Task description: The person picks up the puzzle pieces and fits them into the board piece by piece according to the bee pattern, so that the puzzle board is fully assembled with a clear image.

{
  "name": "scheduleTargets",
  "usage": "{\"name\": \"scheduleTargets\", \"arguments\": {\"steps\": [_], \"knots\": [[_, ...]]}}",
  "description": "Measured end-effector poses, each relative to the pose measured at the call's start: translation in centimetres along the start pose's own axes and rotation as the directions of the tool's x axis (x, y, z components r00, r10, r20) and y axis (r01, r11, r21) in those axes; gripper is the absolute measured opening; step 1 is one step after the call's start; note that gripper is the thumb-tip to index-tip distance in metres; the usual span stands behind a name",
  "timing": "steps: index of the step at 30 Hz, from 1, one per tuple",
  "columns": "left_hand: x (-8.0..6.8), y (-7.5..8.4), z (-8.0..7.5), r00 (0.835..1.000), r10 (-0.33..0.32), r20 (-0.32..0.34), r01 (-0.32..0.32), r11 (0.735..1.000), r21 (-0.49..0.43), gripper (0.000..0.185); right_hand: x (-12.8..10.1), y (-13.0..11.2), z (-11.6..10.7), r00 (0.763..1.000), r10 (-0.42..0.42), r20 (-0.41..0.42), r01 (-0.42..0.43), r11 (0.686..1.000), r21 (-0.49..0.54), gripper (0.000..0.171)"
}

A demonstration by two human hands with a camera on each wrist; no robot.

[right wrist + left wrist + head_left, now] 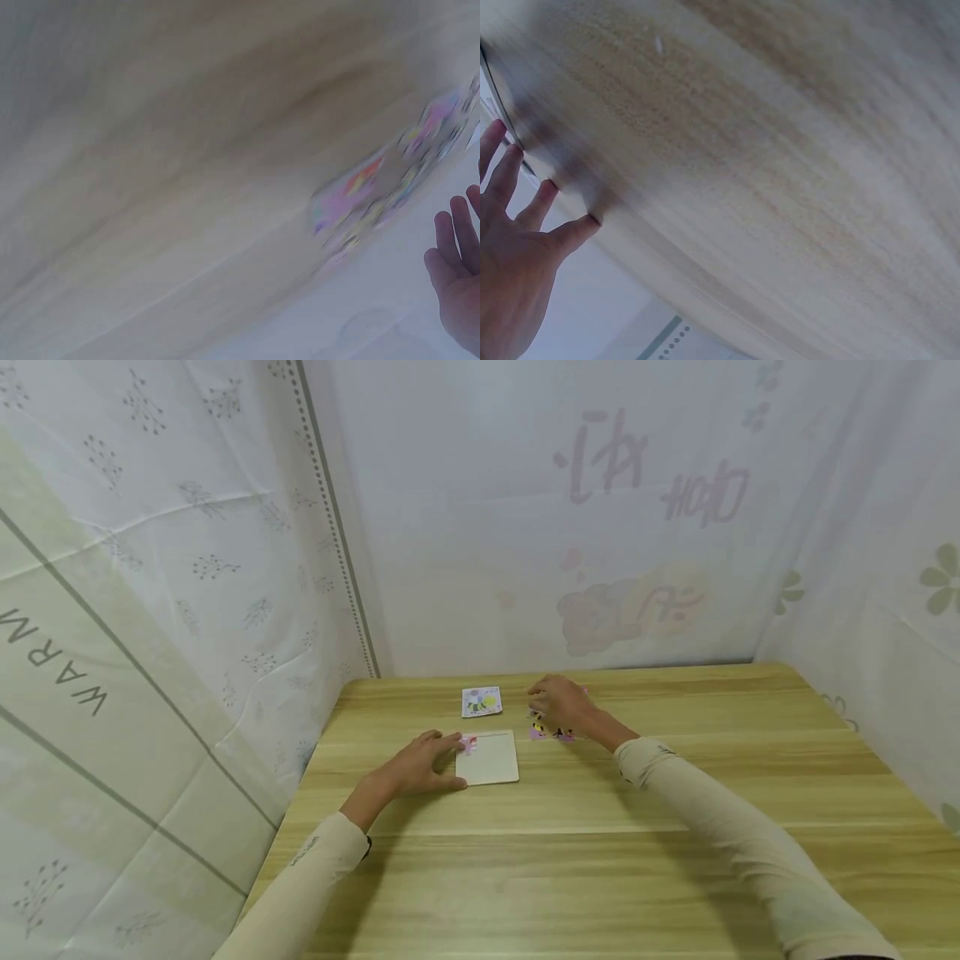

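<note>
Left hand [420, 766] lies spread, fingers touching a pale square board [489, 758] with one pink piece [468, 743]; right hand [561, 704], fingers loosely bent, covers scattered colourful pieces [550, 732].

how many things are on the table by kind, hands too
hands: 2, left hand and right hand
puzzle board: 1
picture card: 1
heap of loose puzzle pieces: 1, the pieces too small to count
table: 1
total: 6
</note>
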State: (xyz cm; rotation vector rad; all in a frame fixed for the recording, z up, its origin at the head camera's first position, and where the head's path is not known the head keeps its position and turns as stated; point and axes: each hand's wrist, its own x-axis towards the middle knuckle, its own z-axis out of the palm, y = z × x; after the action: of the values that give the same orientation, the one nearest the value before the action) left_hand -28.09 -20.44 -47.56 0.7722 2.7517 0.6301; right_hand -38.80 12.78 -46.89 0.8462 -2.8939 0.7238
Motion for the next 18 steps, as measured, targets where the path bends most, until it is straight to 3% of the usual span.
{"name": "scheduleTargets", "arguments": {"steps": [7,13,18], "knots": [[0.1,-0.1,0.0,1.0,0.011,-0.014,-0.011,1.0,0.015,0.079,0.6,2.8,-1.0,0.998,-0.018,-0.06,0.011,0.994,-0.11,0.03],[0.2,-0.2,0.0,1.0,0.01,-0.006,-0.01,1.0,0.017,0.079,0.6,3.9,-1.5,0.997,0.066,-0.044,-0.069,0.995,-0.077,0.03],[0.2,-0.2,0.1,1.0,0.006,-0.004,-0.006,1.0,0.014,0.079,0.5,4.4,-1.4,0.997,0.065,-0.039,-0.067,0.996,-0.059,0.028]]}}
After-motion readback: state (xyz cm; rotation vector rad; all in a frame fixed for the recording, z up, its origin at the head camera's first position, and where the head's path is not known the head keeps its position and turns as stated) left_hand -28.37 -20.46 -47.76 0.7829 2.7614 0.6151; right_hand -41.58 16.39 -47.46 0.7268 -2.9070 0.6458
